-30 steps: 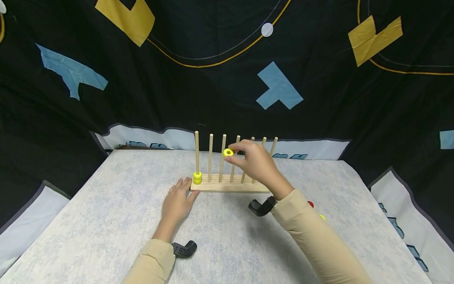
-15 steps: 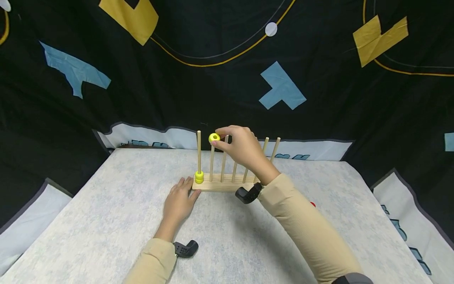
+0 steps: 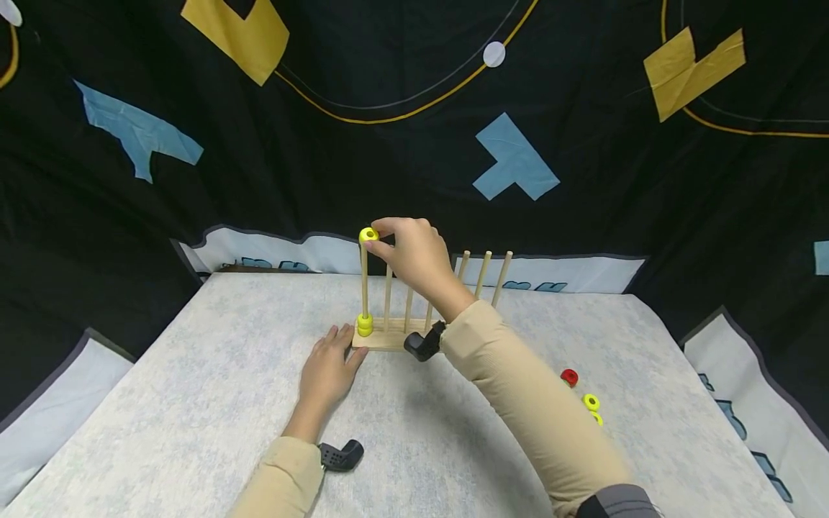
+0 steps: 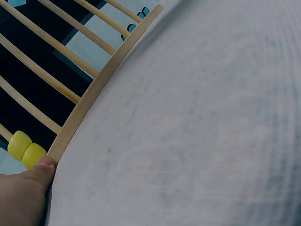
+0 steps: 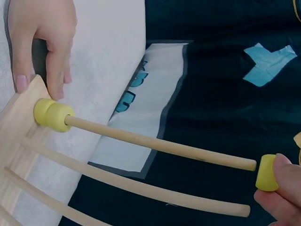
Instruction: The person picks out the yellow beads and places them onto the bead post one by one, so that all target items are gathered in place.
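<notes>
At the wooden rack's [image 3: 383, 343] nine-o'clock end, our right hand [image 3: 417, 256] had brought its pinched round yellow bead [image 5: 266, 173] seemingly near threading, left hand [image 3: 328, 367] relaxed.

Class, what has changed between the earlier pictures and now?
The right hand, pinching a yellow bead, moved left and up to the tip of the leftmost rod. Nothing was let go. The left hand stayed at the stand's left end; two yellow beads stayed on that rod.
</notes>
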`<state>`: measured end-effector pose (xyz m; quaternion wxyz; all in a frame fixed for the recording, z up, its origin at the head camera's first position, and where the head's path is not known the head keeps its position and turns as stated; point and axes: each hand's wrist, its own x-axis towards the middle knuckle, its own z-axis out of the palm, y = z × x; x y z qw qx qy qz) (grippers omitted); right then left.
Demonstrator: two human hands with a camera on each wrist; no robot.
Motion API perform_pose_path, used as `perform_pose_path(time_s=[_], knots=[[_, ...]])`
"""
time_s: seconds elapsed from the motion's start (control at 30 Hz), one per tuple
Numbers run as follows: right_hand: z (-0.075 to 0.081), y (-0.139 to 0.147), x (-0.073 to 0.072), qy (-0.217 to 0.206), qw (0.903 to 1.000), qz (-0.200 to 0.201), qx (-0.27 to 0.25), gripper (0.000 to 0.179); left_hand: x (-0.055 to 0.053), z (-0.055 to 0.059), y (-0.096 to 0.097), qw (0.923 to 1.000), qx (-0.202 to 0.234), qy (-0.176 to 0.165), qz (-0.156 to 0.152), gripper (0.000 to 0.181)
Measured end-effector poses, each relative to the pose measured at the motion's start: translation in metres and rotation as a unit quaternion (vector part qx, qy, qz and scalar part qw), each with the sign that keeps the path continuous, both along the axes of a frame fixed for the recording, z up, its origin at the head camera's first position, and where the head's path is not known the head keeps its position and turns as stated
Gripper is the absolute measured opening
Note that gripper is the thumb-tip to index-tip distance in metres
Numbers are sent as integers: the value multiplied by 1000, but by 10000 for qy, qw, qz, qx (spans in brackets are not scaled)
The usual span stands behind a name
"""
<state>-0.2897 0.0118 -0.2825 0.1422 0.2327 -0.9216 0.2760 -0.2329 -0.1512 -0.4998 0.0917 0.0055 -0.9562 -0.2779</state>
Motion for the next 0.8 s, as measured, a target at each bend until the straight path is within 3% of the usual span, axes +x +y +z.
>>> perform_pose_path(time_s=[0.8], knots=[[-8,-13,-4,257,9967,-282,714,35,0,0,1,9999,-129,47,26,61]])
